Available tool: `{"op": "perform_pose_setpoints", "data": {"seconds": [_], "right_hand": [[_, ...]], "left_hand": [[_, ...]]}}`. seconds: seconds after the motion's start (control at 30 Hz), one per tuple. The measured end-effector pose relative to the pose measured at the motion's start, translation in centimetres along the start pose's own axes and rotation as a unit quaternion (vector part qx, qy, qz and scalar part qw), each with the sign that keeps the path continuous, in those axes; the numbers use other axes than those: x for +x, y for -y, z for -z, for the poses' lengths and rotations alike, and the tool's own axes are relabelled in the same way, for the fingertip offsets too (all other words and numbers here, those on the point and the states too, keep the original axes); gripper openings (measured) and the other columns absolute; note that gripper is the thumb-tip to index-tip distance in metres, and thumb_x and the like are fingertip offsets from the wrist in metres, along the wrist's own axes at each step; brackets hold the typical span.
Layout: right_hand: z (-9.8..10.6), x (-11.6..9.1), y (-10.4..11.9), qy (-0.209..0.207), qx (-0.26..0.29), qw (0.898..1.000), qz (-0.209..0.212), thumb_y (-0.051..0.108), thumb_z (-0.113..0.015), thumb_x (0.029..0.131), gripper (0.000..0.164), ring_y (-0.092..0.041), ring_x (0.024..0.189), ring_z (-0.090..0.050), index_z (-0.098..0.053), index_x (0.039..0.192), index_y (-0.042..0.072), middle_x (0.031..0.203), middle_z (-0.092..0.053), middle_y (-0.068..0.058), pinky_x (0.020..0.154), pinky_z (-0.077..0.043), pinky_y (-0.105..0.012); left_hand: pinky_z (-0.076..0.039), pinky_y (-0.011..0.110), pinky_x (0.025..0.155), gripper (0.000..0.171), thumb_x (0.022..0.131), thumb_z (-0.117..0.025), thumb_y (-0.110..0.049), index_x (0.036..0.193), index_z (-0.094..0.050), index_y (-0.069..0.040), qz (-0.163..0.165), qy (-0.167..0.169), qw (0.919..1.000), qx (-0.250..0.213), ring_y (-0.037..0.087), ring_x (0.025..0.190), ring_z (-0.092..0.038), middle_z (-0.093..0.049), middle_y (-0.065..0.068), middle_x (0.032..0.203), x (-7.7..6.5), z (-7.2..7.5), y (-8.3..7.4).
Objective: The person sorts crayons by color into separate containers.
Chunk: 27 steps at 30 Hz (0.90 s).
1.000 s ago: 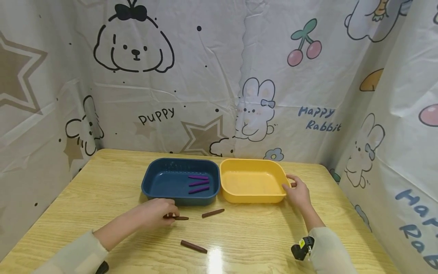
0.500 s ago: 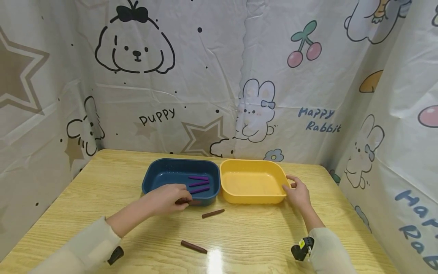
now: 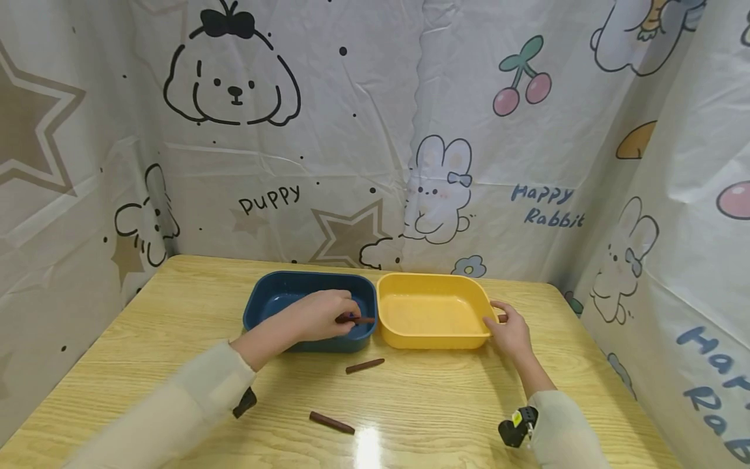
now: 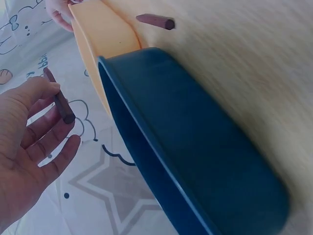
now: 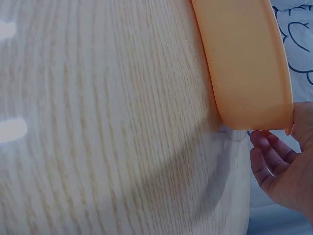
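Observation:
My left hand (image 3: 323,315) pinches a dark brown crayon (image 3: 364,320) between thumb and fingers over the right part of the blue tray (image 3: 275,286). In the left wrist view the crayon (image 4: 60,102) slants with its flat end toward the camera, and the other fingers are spread. The hand hides most of the blue tray's floor. At the right end of the yellow tray (image 3: 433,341), my right hand (image 3: 512,331) grips the rim, thumb on top and fingers outside, as the right wrist view shows on the tray's wall (image 5: 249,68).
One brown crayon (image 3: 365,366) lies in front of the gap between the trays. Another brown crayon (image 3: 332,422) lies nearer on the wooden table (image 3: 433,410). The two trays stand side by side, touching or nearly so. A printed cloth (image 3: 351,130) hangs behind the table.
My left hand has lifted the brown crayon off the table and carried it right and away, over the blue tray. It now covers the purple crayons inside. My right hand has stayed put.

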State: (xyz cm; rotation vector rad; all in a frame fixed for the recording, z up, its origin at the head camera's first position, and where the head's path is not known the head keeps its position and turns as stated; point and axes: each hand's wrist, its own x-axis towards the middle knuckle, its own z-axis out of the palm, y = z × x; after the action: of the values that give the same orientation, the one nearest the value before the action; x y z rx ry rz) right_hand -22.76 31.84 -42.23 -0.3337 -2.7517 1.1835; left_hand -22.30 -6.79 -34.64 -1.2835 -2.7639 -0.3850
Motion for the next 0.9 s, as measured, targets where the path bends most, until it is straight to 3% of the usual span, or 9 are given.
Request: {"op": "perform_pose_setpoints", "data": {"seconds": [0.4, 0.9], "right_hand": [[0.0, 0.1, -0.1, 0.002, 0.005, 1.0, -0.001, 0.019, -0.056, 0.092, 0.05, -0.032, 0.095, -0.057, -0.042, 0.138, 0.004, 0.116, -0.053, -0.027, 0.065, -0.049, -0.026], [0.0, -0.2, 0.1, 0.001, 0.008, 1.0, -0.003, 0.02, -0.055, 0.092, 0.05, -0.034, 0.101, -0.055, -0.042, 0.138, 0.005, 0.118, -0.053, -0.028, 0.067, -0.049, -0.025]], "left_hand": [[-0.046, 0.025, 0.068, 0.011, 0.087, -0.064, -0.018, 0.095, -0.071, -0.015, 0.035, 0.018, 0.9991, 0.016, 0.009, 0.072, -0.05, -0.059, -0.002, 0.087, 4.7, -0.4, -0.9], [-0.045, 0.024, 0.066, 0.017, 0.088, -0.063, -0.019, 0.102, -0.071, -0.015, 0.05, 0.028, 0.9978, 0.035, 0.011, 0.072, -0.052, -0.058, 0.001, 0.088, 8.8, -2.0, -1.3]]}}
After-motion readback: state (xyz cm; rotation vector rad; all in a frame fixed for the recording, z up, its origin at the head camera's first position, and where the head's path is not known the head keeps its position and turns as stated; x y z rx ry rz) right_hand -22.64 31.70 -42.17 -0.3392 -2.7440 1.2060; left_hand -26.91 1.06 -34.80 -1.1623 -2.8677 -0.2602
